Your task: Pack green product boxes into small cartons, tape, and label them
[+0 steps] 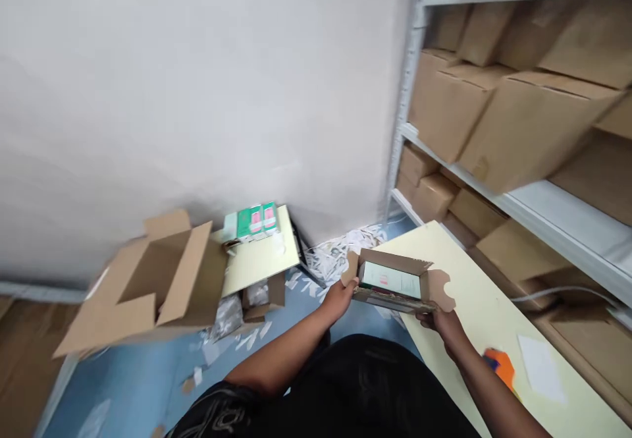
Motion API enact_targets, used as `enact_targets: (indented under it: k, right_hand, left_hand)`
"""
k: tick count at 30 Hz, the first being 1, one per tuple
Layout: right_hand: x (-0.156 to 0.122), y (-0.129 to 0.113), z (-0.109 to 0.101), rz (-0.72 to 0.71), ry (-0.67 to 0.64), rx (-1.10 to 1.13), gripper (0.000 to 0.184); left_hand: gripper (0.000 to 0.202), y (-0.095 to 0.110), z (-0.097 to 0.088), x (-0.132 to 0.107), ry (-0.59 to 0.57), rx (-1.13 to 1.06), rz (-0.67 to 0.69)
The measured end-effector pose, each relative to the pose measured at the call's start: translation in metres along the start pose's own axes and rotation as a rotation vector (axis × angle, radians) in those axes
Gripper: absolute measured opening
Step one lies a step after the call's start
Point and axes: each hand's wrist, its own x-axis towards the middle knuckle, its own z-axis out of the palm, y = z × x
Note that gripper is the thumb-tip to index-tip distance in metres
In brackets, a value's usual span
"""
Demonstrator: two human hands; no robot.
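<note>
Between my two hands I carry a small open cardboard box (395, 301), its flaps spread at both ends. Inside it lies a white and green packet (390, 278) with a small pink mark. My left hand (340, 301) grips the box's left end, thumb on the rim. At the right end, my right hand (442, 325) closes round the lower corner, its fingers partly hidden beneath. The box is above the gap by the pale table (474, 306).
A large open carton (192, 273) stands at left. Green and pink packets (257, 220) rest on a small pale table (257, 263). Shelves of cardboard boxes (538, 122) line the right. Paper scraps (340, 257) litter the blue floor. An orange object (501, 365) lies on the right table.
</note>
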Motion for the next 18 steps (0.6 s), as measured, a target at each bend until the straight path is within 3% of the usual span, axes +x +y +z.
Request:
enact_targets:
  k: [6, 10, 14, 18]
  right_hand:
    - [-0.003, -0.053, 0.101, -0.017, -0.131, -0.025, 0.045]
    - [-0.016, -0.08, 0.179, -0.032, -0.239, -0.001, 0.035]
    - [-0.04, -0.096, 0.257, -0.025, -0.301, -0.01, 0.038]
    - [-0.064, -0.097, 0.319, -0.03, -0.318, 0.004, 0.045]
  left_hand:
    - [0.073, -0.026, -0.108, -0.046, 0.08, -0.091, 0.213]
    - [0.071, -0.05, -0.188, -0.071, 0.109, -0.132, 0.309]
    - [0.065, -0.069, -0.264, -0.094, 0.126, -0.137, 0.399]
    - [0.061, -0.082, -0.326, -0.117, 0.128, -0.153, 0.421]
